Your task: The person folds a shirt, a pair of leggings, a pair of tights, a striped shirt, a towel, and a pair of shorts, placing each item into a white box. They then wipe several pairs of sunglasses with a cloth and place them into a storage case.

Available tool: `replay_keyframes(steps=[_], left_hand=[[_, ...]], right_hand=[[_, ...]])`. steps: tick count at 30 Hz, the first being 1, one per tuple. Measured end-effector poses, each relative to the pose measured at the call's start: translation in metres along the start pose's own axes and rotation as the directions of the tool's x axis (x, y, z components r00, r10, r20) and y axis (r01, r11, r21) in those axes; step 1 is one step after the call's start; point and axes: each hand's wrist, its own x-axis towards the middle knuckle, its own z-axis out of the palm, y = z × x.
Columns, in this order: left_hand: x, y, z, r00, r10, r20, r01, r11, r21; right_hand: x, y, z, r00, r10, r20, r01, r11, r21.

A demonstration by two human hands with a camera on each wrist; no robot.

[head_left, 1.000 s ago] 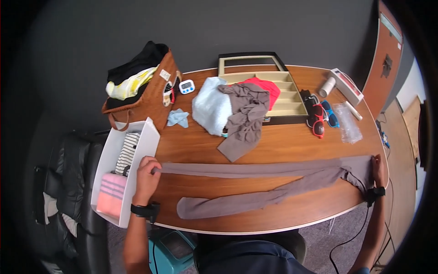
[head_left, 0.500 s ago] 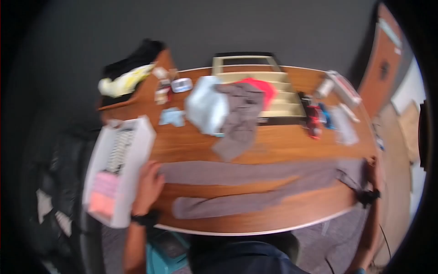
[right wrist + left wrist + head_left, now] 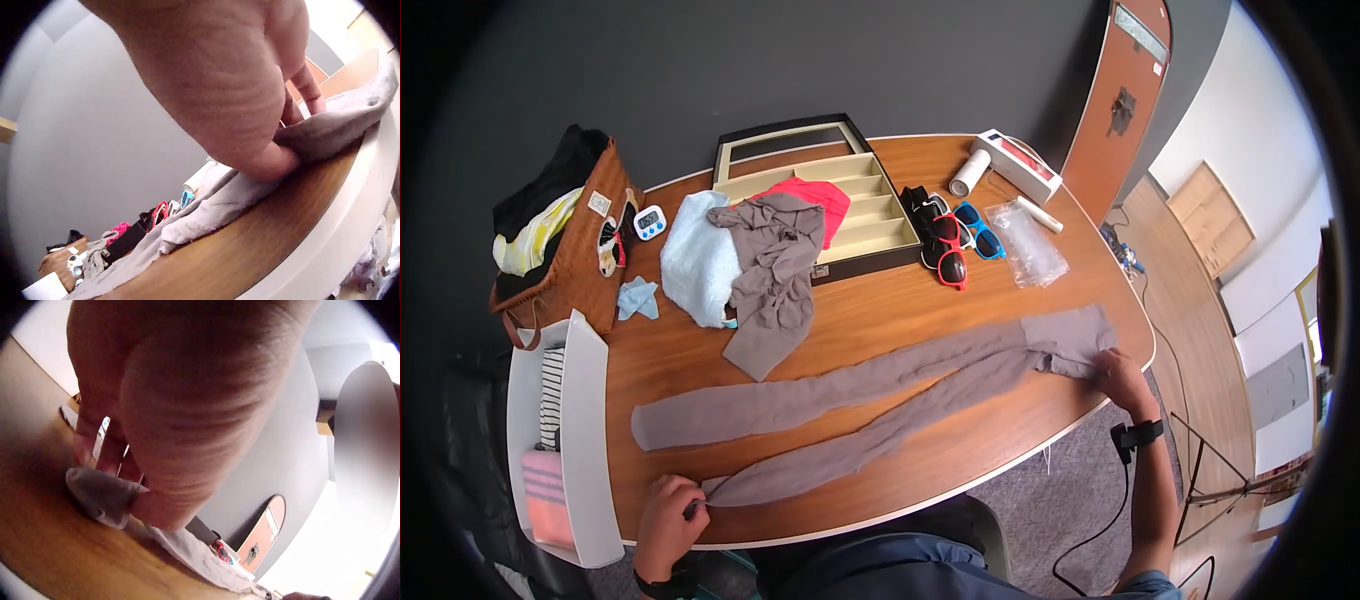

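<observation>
Pinching grips hold both ends of the grey-brown tights (image 3: 880, 370) along the worktop (image 3: 870, 310): left hand (image 3: 668, 525) at one toe, right hand (image 3: 1125, 383) at the waist edge, its thumb tip lost in fabric. Crumpled brown cloth (image 3: 775, 260) hides part of a compartmented case (image 3: 885, 212). One white box (image 3: 587, 440), its contents partly masked by its wall, holds striped cloth (image 3: 551, 395) and pink cloth (image 3: 547, 500); dark clothing (image 3: 555, 180) spills from a brown basket (image 3: 585, 268).

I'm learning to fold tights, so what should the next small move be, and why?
Probably lay the near leg of the tights over the far leg: the left hand pinches the near leg's toe end, the right hand holds the waist end, and the legs lie apart.
</observation>
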Motion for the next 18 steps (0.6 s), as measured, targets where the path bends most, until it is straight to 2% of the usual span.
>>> replay_keyframes(steps=[2,3,4,5,7,8,9,11,15,16,17,18], left_hand=[[-0.004,-0.005,-0.003,0.999,-0.022,-0.048,0.02,0.999,-0.046],[-0.008,-0.009,-0.007,0.992,-0.099,-0.08,0.081,0.977,-0.198],[-0.011,-0.015,-0.01,0.979,-0.178,-0.101,0.133,0.928,-0.347],[-0.013,-0.022,-0.012,0.979,-0.177,-0.1,0.133,0.929,-0.346],[-0.015,-0.035,-0.016,0.944,-0.281,-0.175,0.139,0.816,-0.561],[-0.013,-0.04,-0.017,0.938,-0.275,-0.211,0.11,0.813,-0.572],[-0.013,-0.042,-0.017,0.939,-0.273,-0.211,0.109,0.813,-0.572],[-0.004,-0.033,-0.023,0.923,-0.348,-0.163,0.131,0.684,-0.718],[0.012,-0.032,-0.03,0.93,-0.342,-0.137,0.148,0.687,-0.711],[0.017,-0.028,-0.033,0.931,-0.337,-0.139,0.142,0.687,-0.713],[0.022,-0.023,-0.038,0.936,-0.346,-0.066,0.217,0.714,-0.665],[0.028,-0.02,-0.041,0.934,-0.357,0.007,0.288,0.74,-0.607]], right_hand=[[0.004,0.005,0.0,0.998,-0.065,-0.015,0.063,0.995,-0.078],[0.005,0.007,0.0,0.998,-0.064,-0.013,0.063,0.995,-0.078],[0.006,0.011,0.0,0.995,-0.06,-0.078,0.06,0.998,-0.004],[0.007,0.014,0.001,0.989,-0.05,-0.142,0.06,0.996,0.071],[0.012,0.024,0.004,0.986,-0.038,-0.16,0.052,0.995,0.081],[0.014,0.027,0.005,0.984,-0.029,-0.176,0.045,0.995,0.089],[0.015,0.028,0.006,0.984,-0.027,-0.178,0.044,0.995,0.089],[0.016,0.026,0.004,0.982,-0.059,-0.179,0.072,0.995,0.065],[0.023,0.024,-0.002,0.994,-0.02,-0.104,0.024,0.999,0.035],[0.022,0.02,-0.008,1.0,-0.011,0.029,0.005,0.982,0.19],[0.022,0.02,-0.017,0.987,-0.018,0.159,-0.037,0.942,0.333],[0.035,0.041,-0.014,0.977,-0.176,0.119,0.125,0.931,0.343]])
